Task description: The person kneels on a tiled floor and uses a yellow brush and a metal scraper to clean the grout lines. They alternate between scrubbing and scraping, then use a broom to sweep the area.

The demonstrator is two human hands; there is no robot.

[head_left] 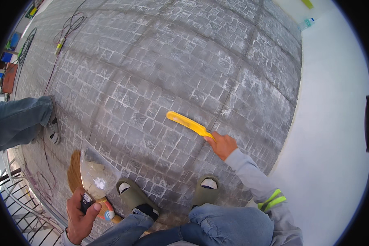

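My right hand [221,145] is closed round the handle end of a yellow hand brush [188,123], held out over the paved floor. The brush's bristles do not show. At the lower left, my left hand [81,219] is closed on a small black object [86,202], pinched between thumb and fingers. Just beyond that hand is a clear plastic bag or pan [96,174] with greyish debris; whether it joins the black object I cannot tell. A straw broom [74,170] lies beside and partly under it, its coloured binding near my left hand.
Grey stone-patterned paving [164,61] has whitish dust on it. A white wall [332,123] runs along the right, with a plastic bottle [306,23] at its foot. Another person's leg [20,121] stands at left. Cables [71,26] trail there, near a metal railing [20,201].
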